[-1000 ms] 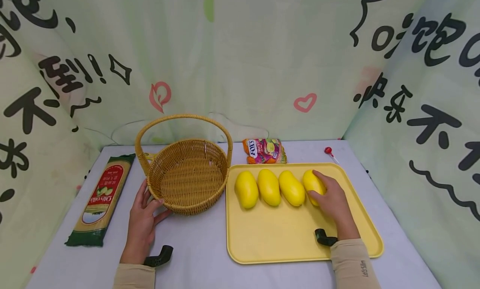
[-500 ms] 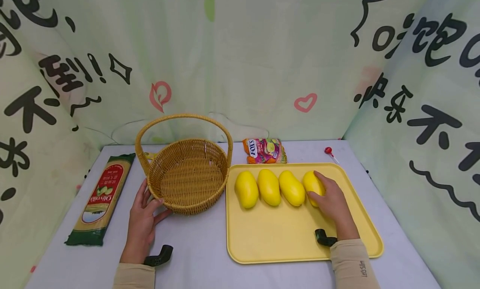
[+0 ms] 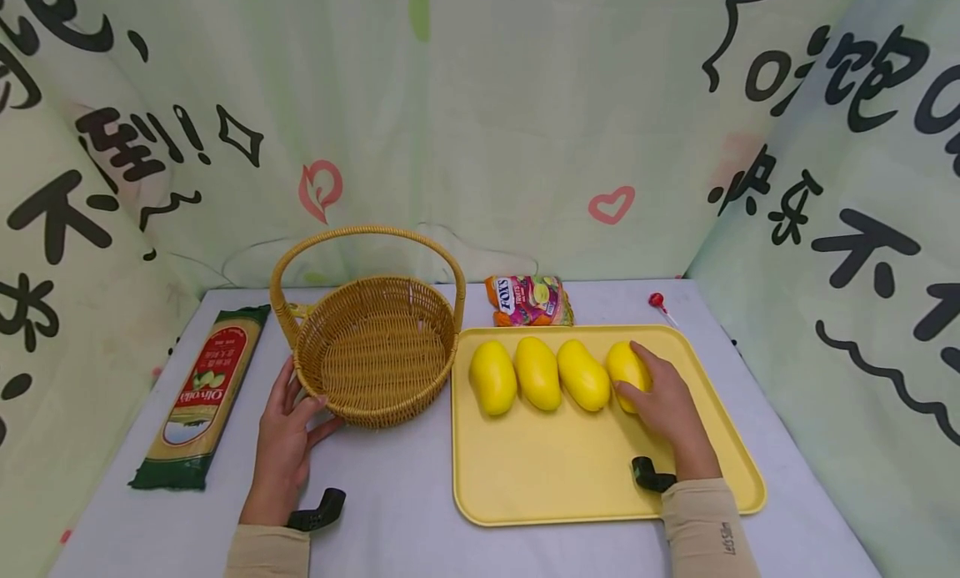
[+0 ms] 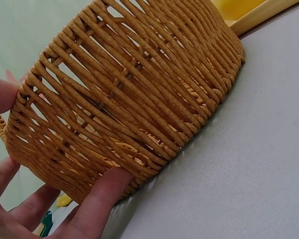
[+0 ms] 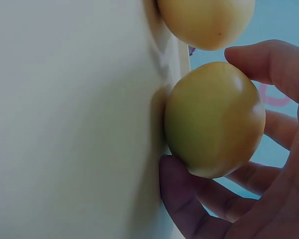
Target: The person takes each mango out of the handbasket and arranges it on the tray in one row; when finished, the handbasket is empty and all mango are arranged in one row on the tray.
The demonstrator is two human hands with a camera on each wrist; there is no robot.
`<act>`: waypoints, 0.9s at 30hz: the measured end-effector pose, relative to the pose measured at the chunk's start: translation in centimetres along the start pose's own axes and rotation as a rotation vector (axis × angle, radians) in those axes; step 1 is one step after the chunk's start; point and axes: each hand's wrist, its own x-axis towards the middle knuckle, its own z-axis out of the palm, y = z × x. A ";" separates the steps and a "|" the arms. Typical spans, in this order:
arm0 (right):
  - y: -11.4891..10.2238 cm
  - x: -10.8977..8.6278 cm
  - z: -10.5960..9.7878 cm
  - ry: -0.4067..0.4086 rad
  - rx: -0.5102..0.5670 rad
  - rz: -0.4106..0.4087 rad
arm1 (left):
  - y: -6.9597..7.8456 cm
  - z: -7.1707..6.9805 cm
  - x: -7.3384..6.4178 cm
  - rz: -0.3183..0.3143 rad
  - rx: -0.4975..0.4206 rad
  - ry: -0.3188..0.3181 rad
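Note:
My right hand grips the rightmost of several yellow mangoes lined up on a yellow tray. In the right wrist view, thumb and fingers curve round this mango from opposite sides, and it lies against the tray surface. A neighbouring mango is close by. At the left, my left hand holds the near-left side of a wicker basket with a tall arched handle. The left wrist view has digits at the rim and lower wall of the basket. Its inside is bare.
A green-and-red Olivoila packet lies left of the basket. Behind the tray are a Fox's candy bag and a red lollipop. Something yellow shows partly behind the basket. Printed curtains enclose the table.

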 end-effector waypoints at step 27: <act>-1.6 -0.9 -1.0 0.067 -0.005 -0.048 | 0.1 0.1 -0.1 0.001 -0.001 -0.003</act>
